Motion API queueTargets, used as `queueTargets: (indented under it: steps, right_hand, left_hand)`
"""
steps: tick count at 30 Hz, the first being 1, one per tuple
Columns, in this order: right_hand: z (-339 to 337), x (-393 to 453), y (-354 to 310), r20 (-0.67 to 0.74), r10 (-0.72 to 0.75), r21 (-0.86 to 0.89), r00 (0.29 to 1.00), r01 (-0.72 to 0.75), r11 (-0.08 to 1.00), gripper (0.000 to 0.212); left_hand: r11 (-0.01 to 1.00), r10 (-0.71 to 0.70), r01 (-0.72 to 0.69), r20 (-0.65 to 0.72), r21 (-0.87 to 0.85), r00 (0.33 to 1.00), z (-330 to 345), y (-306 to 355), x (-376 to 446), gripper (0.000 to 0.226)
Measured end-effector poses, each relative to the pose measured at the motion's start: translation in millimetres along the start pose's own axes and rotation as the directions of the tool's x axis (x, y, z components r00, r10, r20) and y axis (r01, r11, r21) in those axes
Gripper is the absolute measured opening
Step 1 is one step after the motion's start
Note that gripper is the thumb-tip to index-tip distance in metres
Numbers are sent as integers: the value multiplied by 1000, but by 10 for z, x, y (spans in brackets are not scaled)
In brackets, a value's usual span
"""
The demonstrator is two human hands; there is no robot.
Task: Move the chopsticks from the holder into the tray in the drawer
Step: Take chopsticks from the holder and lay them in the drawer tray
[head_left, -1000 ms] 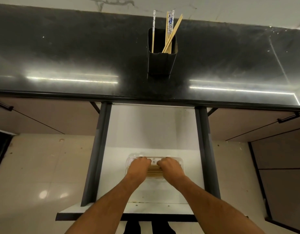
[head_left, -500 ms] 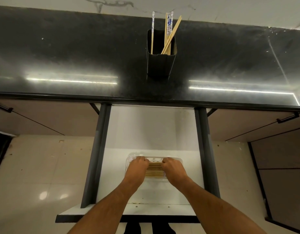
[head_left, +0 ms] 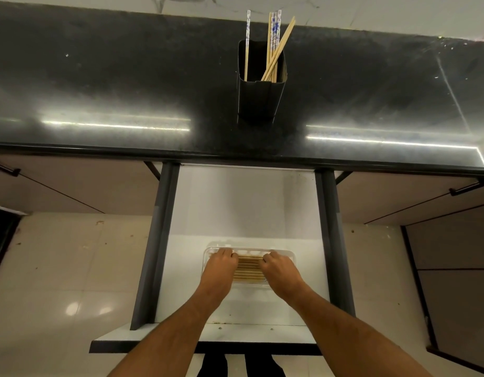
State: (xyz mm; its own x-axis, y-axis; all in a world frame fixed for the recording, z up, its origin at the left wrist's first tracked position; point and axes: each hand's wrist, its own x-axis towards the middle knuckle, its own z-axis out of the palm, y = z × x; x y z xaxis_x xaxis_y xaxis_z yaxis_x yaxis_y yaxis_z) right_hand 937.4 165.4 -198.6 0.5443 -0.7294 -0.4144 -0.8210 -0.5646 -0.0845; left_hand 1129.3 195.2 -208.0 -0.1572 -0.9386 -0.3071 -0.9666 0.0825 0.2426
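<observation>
White drawer point(head_left: 243, 208): both hands point(head_left: 221, 263) point(head_left: 280, 268) curled on wooden chopsticks point(head_left: 249, 269) in clear plastic tray point(head_left: 288, 254).

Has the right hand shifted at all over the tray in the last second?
Yes. The right hand slid rightward along the tray, away from the left hand, baring more of the chopsticks lying there.

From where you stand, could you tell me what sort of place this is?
Most likely a home kitchen: a dark polished countertop carries a chopstick holder, and an open drawer beneath it, flanked by cabinet doors, holds a clear tray of chopsticks.
</observation>
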Motion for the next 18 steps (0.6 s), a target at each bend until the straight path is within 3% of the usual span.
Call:
queueTargets:
  steps: [9,12,15,18]
  right_hand:
    - [38,-8,37,-33,-22,63,999,24,998,27]
    - [32,-41,48,-74,-1,130,997,11,991,26]
    - [-24,-129,101,-331,71,249,941,14,968,20]
    - [-66,-191,159,-584,255,406,771,6,914,11]
  left_hand:
    - [1000,-19,19,50,9,999,-7,10,-17,48]
    - [998,-21,20,-11,-66,1000,-30,25,-42,42]
    - [982,21,-61,-215,-179,976,-122,-13,-100,31]
    - [946,-47,-113,-473,-304,880,-175,-73,-123,19]
